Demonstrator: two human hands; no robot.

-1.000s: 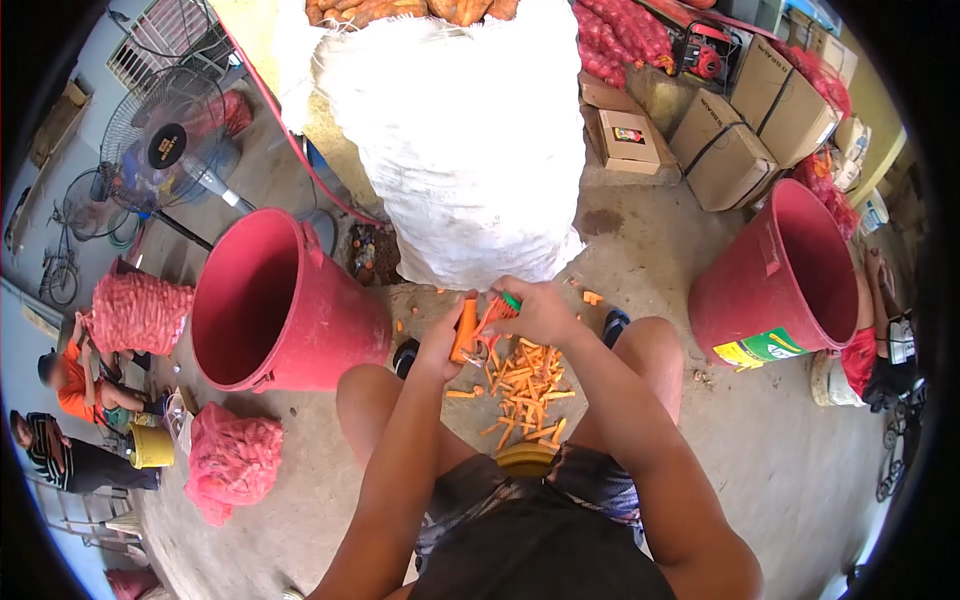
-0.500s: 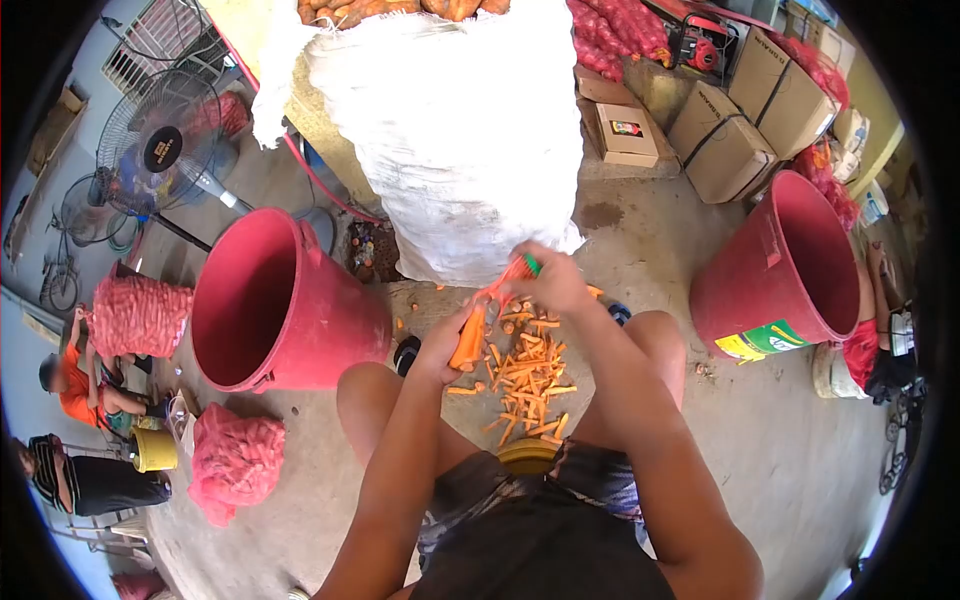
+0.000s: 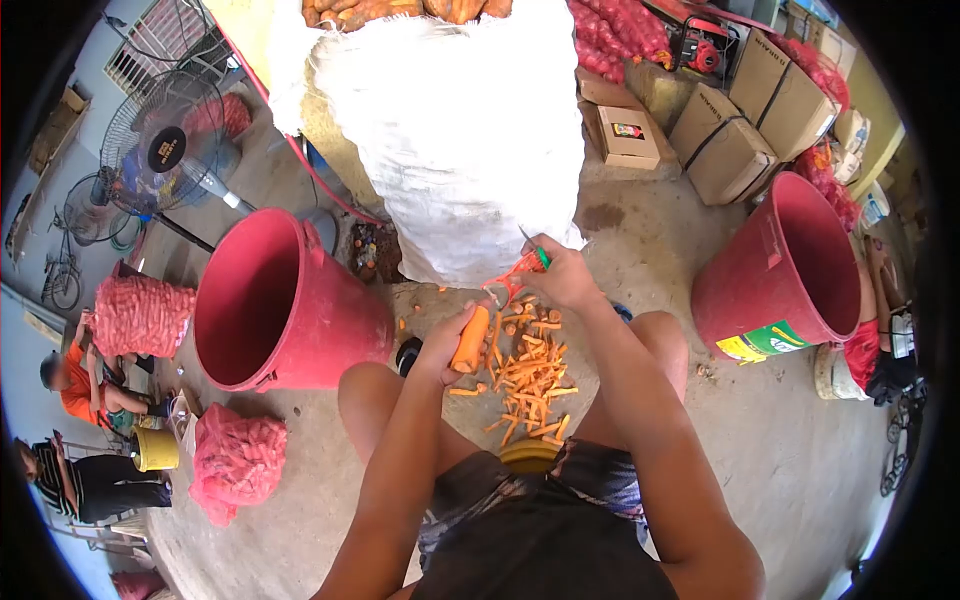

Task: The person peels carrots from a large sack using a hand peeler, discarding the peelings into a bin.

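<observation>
My left hand [image 3: 446, 345] is closed around an orange carrot [image 3: 470, 340] with a smooth, peeled-looking surface. In my right hand [image 3: 562, 277] is a small knife with a green handle [image 3: 543, 258], its thin blade pointing up and away. The same hand also grips a red tool [image 3: 515, 275] with a U-shaped end, which looks like a peeler. That end is close to the carrot's top but apart from it. Below, between my legs, a pile of carrot sticks and cut ends [image 3: 535, 375] lies on the floor.
A large white sack [image 3: 460, 150] stands ahead, with carrots [image 3: 380, 12] at its top. Red bins stand left [image 3: 290, 310] and right [image 3: 770, 270]. Mesh sacks [image 3: 238, 455], a fan [image 3: 165, 150] and cardboard boxes [image 3: 720, 140] are around. Other people [image 3: 75, 385] are at the far left.
My right hand has drawn back slightly from the carrot, and the knife blade now shows. The red tool has parted from the carrot, which my left hand still holds in nearly the same place.
</observation>
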